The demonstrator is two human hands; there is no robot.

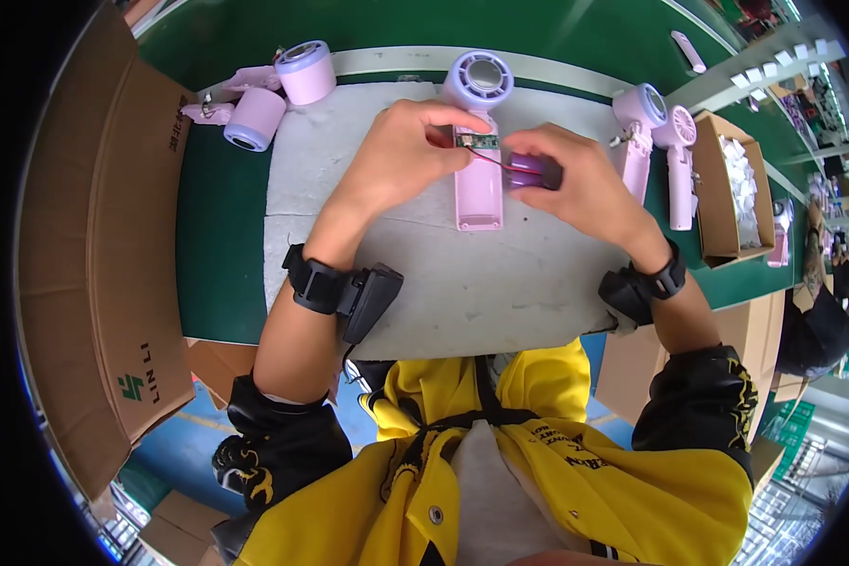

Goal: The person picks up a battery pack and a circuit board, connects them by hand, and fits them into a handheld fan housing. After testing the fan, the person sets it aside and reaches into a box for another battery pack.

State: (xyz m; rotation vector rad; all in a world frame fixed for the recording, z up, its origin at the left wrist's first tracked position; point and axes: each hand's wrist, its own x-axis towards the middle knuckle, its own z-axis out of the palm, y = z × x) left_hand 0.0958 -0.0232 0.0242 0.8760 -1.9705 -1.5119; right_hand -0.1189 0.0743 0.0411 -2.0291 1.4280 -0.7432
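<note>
A pink and lilac handheld fan (479,203) lies with its handle open on the grey mat, its round head pointing away from me. Across the upper handle sits a small green circuit board (478,141). My left hand (407,151) grips the handle beside this board, with the index finger over its upper edge. Held between the thumb and fingers of my right hand (580,179), just right of the handle, is a purple cylindrical battery (526,171). A thin red wire (492,161) runs between board and battery. The right fingers partly hide the battery.
Pink fan parts (258,118) lie at the far left, and two more fans (679,170) at the right. Beside those stands a cardboard box (723,226) holding white pieces. A large carton (113,245) borders the left side. Another person (816,321) sits at far right.
</note>
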